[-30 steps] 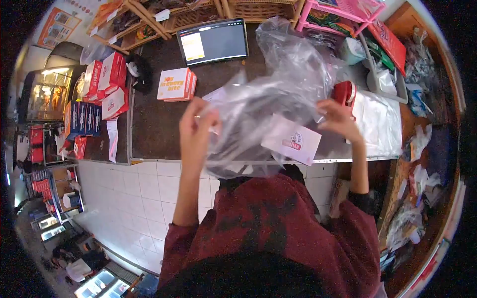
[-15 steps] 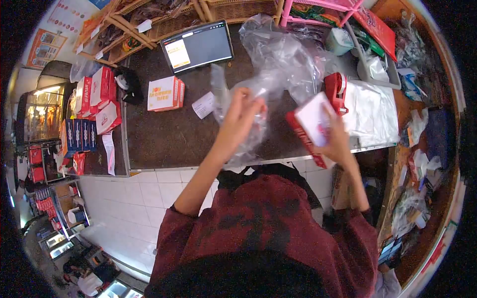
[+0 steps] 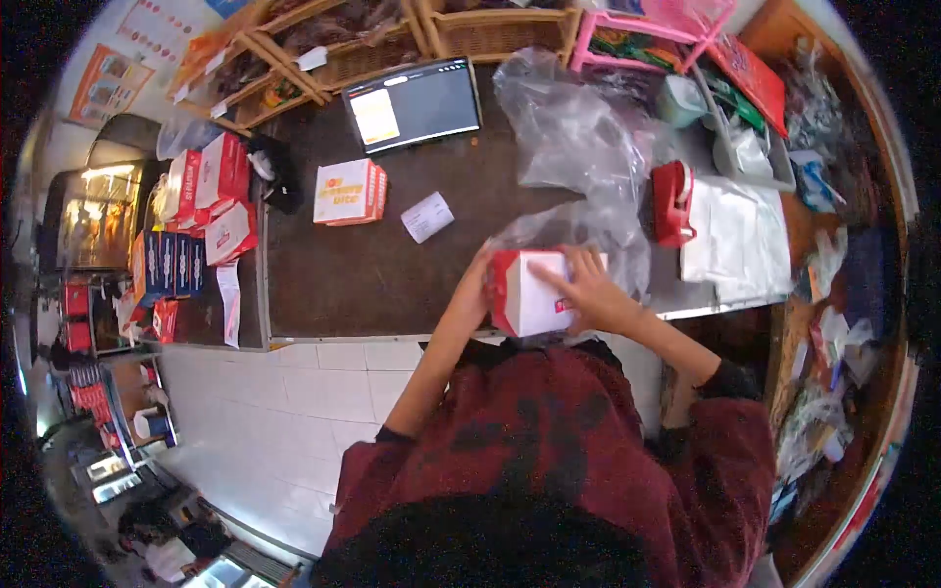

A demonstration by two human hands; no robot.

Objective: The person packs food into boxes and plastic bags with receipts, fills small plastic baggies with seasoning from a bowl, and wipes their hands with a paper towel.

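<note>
Red-white carton box (image 3: 529,294) at counter (image 3: 372,265) front edge, half in clear plastic bag (image 3: 578,157); left hand (image 3: 477,289) cups its side, right hand (image 3: 593,294) flat on top w/ fingers spread; looks light, crushable cardboard, bag film slippery, so grip by side walls.

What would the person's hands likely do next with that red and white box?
Probably ease the red-and-white box deeper into the clear plastic bag. The left hand grips its left side, the right hand lies flat on top, and crumpled bag film sits right behind it at the counter edge.

counter (image 3: 363,274) bare leftward, tape dispenser (image 3: 672,203) right
</note>
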